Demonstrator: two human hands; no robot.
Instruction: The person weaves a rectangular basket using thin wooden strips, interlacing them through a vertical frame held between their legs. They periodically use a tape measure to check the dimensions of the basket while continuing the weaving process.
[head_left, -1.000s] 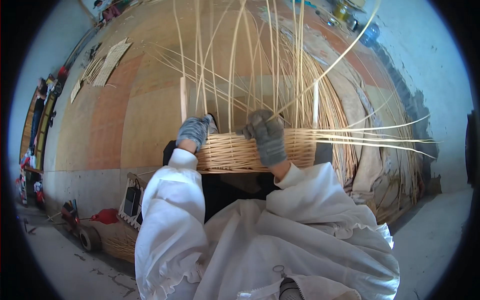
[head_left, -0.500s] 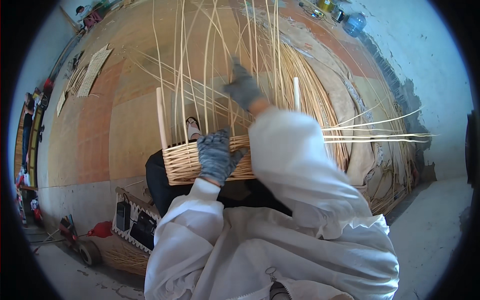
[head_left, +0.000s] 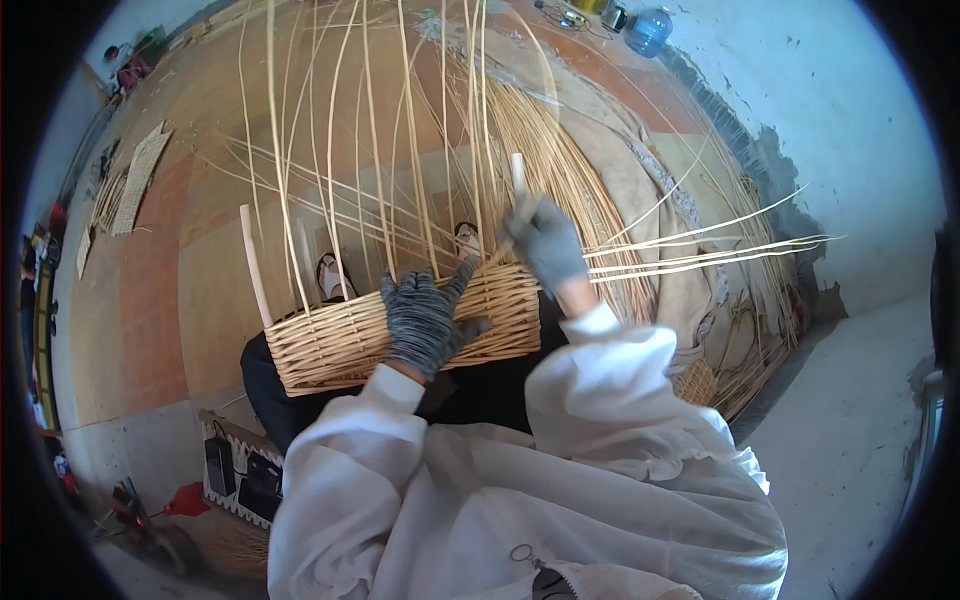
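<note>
A half-woven wicker panel [head_left: 330, 345] of tan willow lies across my lap, with tall upright stakes [head_left: 378, 160] rising from its far edge. Thicker peeled posts stand at its two ends: the left post [head_left: 256, 265] and the right post [head_left: 518, 175]. My left hand [head_left: 425, 318], in a grey glove, rests on the weave with its fingers spread. At the right end, my gloved right hand [head_left: 548, 243] is closed beside the right post, on a tan willow rod that runs to the weave. Its fingertips are slightly blurred.
Several loose rod ends [head_left: 700, 258] stick out to the right. A long bundle of willow rods [head_left: 545, 140] lies on cloth [head_left: 640, 190] at the right. Woven pieces [head_left: 140, 180] lie on the floor at far left; a crate [head_left: 235, 465] stands near left.
My right hand has come down from among the upright stakes to the panel's right end. In the picture, the panel and my left hand sit farther left. Both feet now show.
</note>
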